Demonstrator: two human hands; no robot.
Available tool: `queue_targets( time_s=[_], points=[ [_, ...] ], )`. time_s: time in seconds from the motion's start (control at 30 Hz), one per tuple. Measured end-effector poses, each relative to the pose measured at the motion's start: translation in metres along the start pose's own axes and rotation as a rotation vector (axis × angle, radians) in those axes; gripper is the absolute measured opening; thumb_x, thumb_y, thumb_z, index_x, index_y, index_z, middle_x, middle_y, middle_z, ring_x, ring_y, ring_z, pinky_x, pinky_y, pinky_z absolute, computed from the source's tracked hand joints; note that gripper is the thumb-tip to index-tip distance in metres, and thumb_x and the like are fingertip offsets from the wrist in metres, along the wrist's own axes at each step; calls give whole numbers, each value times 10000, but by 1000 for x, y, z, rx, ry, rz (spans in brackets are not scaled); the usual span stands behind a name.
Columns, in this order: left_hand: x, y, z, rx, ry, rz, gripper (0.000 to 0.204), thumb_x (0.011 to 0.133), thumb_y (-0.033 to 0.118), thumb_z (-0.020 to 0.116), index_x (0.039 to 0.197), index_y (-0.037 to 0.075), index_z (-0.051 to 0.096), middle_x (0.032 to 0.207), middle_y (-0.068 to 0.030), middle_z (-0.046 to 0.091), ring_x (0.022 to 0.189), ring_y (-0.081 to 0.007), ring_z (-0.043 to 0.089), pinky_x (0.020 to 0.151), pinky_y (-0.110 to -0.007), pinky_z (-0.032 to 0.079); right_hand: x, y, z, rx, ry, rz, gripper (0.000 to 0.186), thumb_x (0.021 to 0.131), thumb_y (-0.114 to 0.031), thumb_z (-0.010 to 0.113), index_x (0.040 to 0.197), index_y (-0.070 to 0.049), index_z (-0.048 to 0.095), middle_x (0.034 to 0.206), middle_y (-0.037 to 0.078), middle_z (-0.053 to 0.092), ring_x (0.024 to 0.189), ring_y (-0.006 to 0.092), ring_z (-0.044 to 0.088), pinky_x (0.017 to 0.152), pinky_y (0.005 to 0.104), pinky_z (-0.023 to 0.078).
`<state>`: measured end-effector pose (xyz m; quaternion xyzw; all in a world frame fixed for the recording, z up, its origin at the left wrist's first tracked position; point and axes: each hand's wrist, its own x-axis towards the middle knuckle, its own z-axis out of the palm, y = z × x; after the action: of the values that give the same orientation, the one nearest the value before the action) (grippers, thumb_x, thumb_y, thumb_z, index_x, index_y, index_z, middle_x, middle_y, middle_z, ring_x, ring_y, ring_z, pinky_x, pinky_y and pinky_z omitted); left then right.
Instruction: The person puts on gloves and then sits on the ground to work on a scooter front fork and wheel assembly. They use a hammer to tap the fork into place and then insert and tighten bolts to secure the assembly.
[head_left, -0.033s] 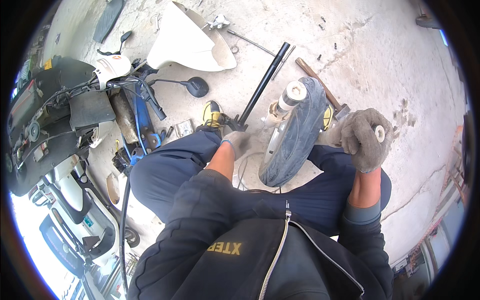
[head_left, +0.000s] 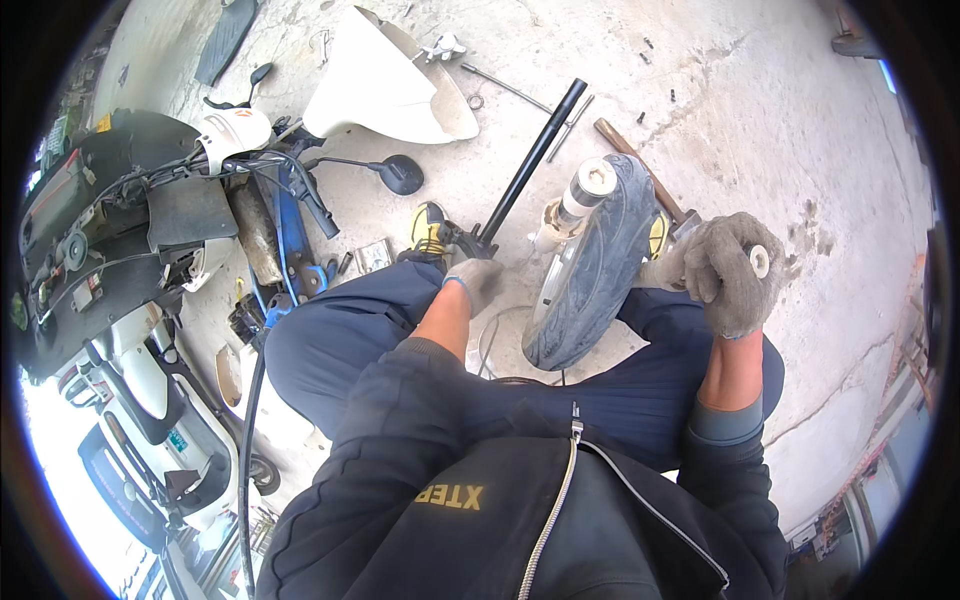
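The scooter wheel (head_left: 600, 270) stands between the gloved hands, clear of both, tyre edge uppermost. The left hand (head_left: 477, 285) is at the near end of a black metal tube (head_left: 530, 165), which reaches away beyond it; its fingers are out of sight, so I cannot tell whether they grip. The right hand (head_left: 738, 275) is closed around a round-ended piece (head_left: 760, 261), perhaps a handle, mostly covered by the glove. Beyond that hand, a hammer (head_left: 640, 165) is partly hidden behind the wheel.
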<state>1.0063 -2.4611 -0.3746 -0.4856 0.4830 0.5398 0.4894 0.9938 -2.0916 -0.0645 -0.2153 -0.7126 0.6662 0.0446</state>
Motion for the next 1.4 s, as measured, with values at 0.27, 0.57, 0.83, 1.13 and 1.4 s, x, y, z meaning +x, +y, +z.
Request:
queue_targets(
  time_s=[0.27, 0.57, 0.83, 1.13, 1.4],
  points=[
    [-159, 62, 23, -104, -86, 498, 232, 905, 68, 761, 1113, -2, 686, 906, -64, 666, 772, -188, 644, 703, -336, 553, -30, 8, -8, 251, -11, -117, 257, 960, -101, 600, 759, 56, 633, 573, 133, 625, 425, 120, 514, 387, 267, 360],
    [-359, 47, 11, 67, -595, 955, 591, 811, 42, 723, 1352, -148, 577, 748, -80, 581, 580, -152, 515, 542, -291, 421, -46, 15, -9, 316, -3, -120, 243, 973, -115, 698, 789, 42, 679, 578, 106, 625, 400, 134, 533, 439, 316, 527],
    [-422, 24, 17, 191, -1187, 1009, 748, 712, 62, 806, 1369, -166, 532, 770, -137, 625, 448, -196, 521, 399, -302, 397, -61, 26, -6, 353, 38, -212, 243, 942, -125, 730, 753, 16, 670, 584, 88, 636, 408, 137, 561, 406, 312, 493],
    [-418, 24, 28, 127, -1235, 960, 786, 740, 143, 859, 1400, -106, 513, 985, -264, 699, 440, -178, 556, 354, -279, 412, -68, 25, -14, 269, 120, -163, 229, 961, -131, 726, 805, 31, 680, 584, 92, 633, 422, 152, 578, 423, 330, 514],
    [-383, 61, 58, 125, -1465, 727, 1000, 924, 683, 693, 1320, -217, 513, 674, -42, 592, 412, -81, 511, 360, -213, 345, -55, 27, -23, 323, 17, -151, 237, 980, -138, 698, 850, 60, 695, 634, 114, 656, 455, 160, 584, 496, 345, 573]
  ],
)
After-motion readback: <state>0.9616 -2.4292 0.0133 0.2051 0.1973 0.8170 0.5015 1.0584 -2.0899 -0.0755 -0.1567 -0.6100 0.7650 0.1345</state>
